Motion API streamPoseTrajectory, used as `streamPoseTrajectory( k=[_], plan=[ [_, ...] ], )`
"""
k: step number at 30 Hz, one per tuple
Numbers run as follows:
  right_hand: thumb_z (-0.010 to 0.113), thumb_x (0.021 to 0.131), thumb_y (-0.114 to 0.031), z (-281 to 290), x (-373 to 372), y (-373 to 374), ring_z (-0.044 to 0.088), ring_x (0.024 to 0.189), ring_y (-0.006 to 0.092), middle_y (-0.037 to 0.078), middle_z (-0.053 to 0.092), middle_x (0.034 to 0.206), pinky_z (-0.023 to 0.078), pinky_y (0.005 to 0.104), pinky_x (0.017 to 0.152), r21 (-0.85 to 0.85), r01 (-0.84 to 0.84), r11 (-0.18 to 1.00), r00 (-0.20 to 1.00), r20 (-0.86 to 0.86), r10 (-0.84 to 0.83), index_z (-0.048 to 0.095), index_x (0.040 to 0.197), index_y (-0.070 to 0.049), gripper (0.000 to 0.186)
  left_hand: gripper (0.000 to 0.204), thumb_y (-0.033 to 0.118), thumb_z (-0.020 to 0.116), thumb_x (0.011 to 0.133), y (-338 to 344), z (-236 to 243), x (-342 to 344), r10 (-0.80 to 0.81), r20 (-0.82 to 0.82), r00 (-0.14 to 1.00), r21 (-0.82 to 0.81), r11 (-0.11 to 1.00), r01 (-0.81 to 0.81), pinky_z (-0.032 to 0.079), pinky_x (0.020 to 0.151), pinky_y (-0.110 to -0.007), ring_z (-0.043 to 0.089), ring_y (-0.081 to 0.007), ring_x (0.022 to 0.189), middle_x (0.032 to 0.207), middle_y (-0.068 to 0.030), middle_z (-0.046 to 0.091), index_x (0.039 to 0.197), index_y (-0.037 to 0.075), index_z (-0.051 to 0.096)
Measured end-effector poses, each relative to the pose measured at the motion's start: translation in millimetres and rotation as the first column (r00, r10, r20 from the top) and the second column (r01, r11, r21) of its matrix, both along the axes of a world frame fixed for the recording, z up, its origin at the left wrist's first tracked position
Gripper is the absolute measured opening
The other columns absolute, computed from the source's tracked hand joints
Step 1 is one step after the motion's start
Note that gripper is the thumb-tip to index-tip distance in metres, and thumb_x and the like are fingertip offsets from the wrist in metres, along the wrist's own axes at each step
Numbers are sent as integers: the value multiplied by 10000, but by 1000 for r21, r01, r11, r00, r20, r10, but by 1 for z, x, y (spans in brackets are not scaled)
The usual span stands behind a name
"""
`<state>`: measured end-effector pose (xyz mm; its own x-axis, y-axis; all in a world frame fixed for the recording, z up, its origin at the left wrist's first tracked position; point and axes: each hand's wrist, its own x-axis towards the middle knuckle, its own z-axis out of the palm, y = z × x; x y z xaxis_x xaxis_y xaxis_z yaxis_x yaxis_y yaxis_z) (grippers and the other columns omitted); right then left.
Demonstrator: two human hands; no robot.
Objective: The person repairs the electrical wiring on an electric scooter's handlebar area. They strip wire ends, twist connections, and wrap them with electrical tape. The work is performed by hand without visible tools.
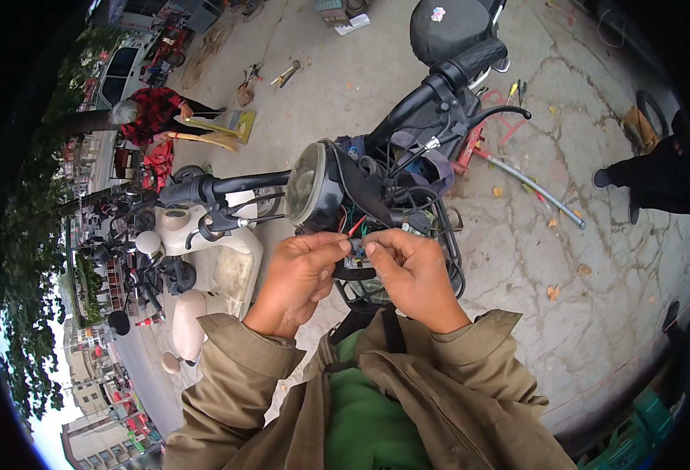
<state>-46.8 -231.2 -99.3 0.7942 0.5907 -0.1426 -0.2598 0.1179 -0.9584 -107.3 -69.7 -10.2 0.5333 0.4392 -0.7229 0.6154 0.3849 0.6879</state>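
Note:
My left hand and my right hand meet just below the round headlight of a black scooter. Both pinch a small dark connector with thin red and green wires that run up into the open wiring behind the headlight. The scooter's handlebar stretches from a left grip to a right grip with a brake lever. Its black front basket sits behind my right hand.
A white scooter stands close on the left. Hand tools and a metal pipe lie on the cracked concrete. A person in a red checked top crouches at upper left; another person's dark legs are at right.

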Motion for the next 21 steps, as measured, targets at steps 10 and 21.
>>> streamPoseTrajectory(
  k=[10, 21],
  plan=[
    [773, 1016, -107, 11, -2, 4, 512, 667, 9, -36, 677, 771, 388, 233, 557, 36, 17, 999, 944, -329, -4, 754, 1052, 59, 171, 129, 113, 746, 1011, 15, -5, 3, -37, 3, 999, -218, 975, 37, 276, 394, -240, 309, -46, 433, 602, 55, 447, 1063, 0, 715],
    [784, 1005, -101, 13, -2, 5, 505, 663, 0, -30, 686, 767, 377, 218, 574, 32, 22, 999, 919, -394, -8, 740, 1020, 47, 156, 174, 154, 775, 1012, 17, -13, 0, -71, 22, 997, -214, 974, 74, 281, 403, -255, 350, -59, 438, 611, 40, 470, 1026, -9, 714]
  ],
)
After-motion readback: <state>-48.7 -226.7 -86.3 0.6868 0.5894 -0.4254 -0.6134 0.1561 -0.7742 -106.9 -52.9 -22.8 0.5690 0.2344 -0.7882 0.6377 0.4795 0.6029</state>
